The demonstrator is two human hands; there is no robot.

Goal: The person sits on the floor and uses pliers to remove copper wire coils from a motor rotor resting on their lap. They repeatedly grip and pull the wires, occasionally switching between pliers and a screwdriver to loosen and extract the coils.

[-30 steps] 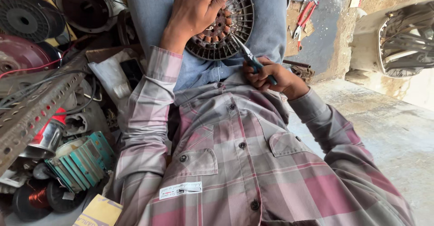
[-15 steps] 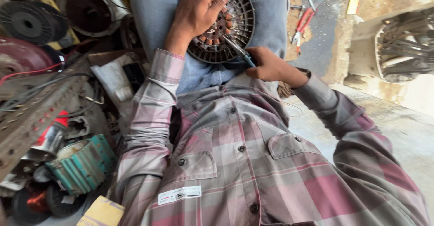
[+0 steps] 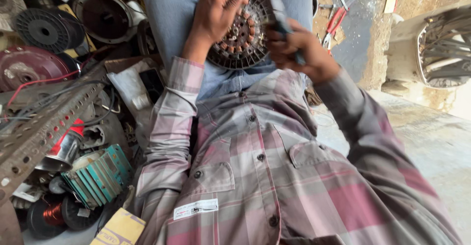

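Observation:
A round dark motor stator (image 3: 245,34) with copper windings and a ribbed rim rests on my lap, against my blue jeans. My left hand (image 3: 218,12) grips its upper left edge, fingers curled over the core. My right hand (image 3: 299,49) is closed around the blue handle of a screwdriver (image 3: 275,7), whose blurred shaft crosses the stator's right side. My plaid pink and grey shirt fills the lower frame.
Left of me lie a perforated metal angle bar (image 3: 44,132), a teal finned motor part (image 3: 98,176), copper wire spools (image 3: 51,215), a black reel (image 3: 41,29) and a round motor housing (image 3: 103,14). Red-handled pliers (image 3: 336,22) lie on the floor at right, by a metal fan guard (image 3: 446,49).
My right hand has risen with the screwdriver, swinging its shaft up over the stator's right side. The left hand keeps its hold on the stator.

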